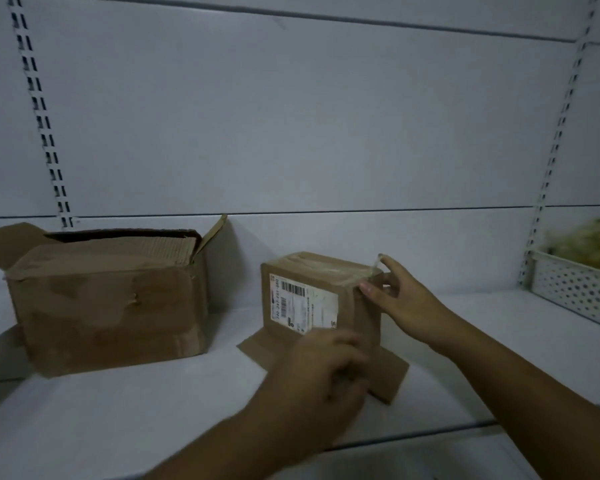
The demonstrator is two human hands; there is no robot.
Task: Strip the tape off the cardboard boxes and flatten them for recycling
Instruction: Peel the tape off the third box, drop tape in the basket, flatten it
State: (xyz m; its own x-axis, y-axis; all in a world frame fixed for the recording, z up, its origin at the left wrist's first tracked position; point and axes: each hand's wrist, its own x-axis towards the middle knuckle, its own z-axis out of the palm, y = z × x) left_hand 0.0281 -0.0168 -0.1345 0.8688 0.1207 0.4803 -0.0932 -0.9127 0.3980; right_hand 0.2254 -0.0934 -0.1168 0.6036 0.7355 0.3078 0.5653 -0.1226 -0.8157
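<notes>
A small cardboard box (291,289) with a white shipping label stands on the white shelf (153,410), its bottom flaps splayed out flat. Clear tape (329,270) covers its top. My right hand (402,299) is at the box's upper right corner, thumb and forefinger pinching a lifted end of the tape. My left hand (323,372), blurred, lies against the box's lower front with its fingers curled; how it grips I cannot make out. A larger worn cardboard box (108,306) stands to the left with its top flaps open.
A grey back panel with slotted uprights (42,119) rises behind the shelf. At the right edge hangs a perforated white basket (575,289) holding something greenish. The shelf's front edge runs just under my forearms.
</notes>
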